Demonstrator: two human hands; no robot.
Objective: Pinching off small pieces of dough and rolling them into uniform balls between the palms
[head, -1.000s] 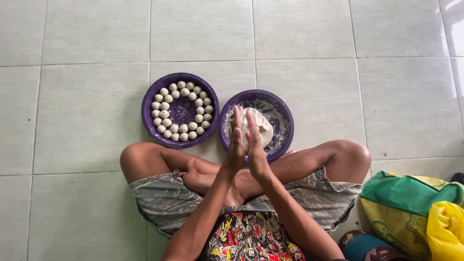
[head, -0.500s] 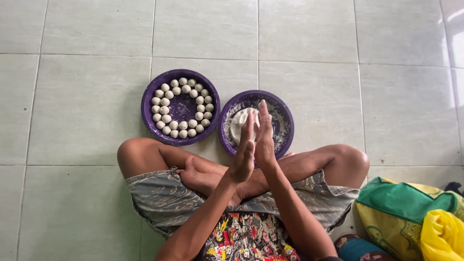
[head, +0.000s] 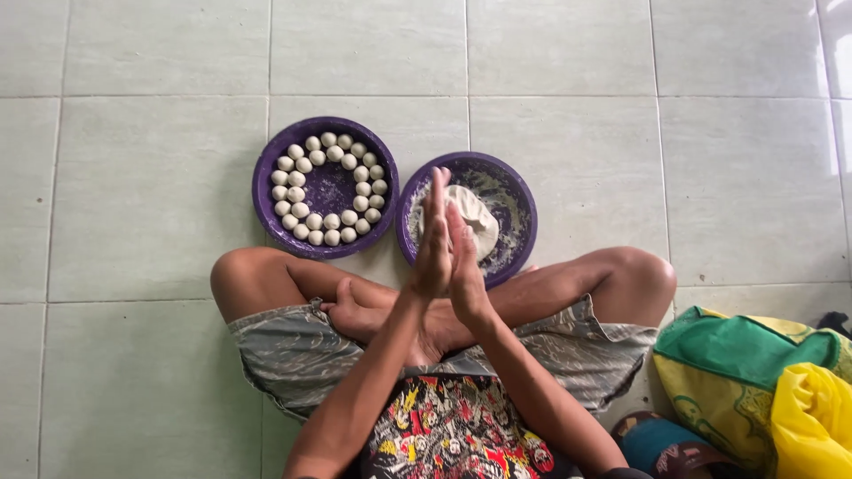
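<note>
My left hand (head: 432, 238) and my right hand (head: 465, 270) are pressed flat together, palm to palm, fingers straight, above my crossed legs. The left fingertips reach further forward than the right ones. Whatever lies between the palms is hidden. Just beyond the hands stands a purple bowl (head: 519, 191) dusted with flour, holding a white lump of dough (head: 475, 217) that the hands partly cover. To its left a purple plate (head: 266, 186) carries several small white dough balls (head: 328, 151) laid in a ring.
I sit cross-legged on a pale green tiled floor (head: 142, 177). At my right lie a green and yellow bag (head: 745, 372) and a yellow plastic bag (head: 812, 417). A blue sandal (head: 666, 443) shows beside my right thigh.
The palms have rubbed against each other: my left hand slid forward and my right hand drew back. The plate and bowl have not moved.
</note>
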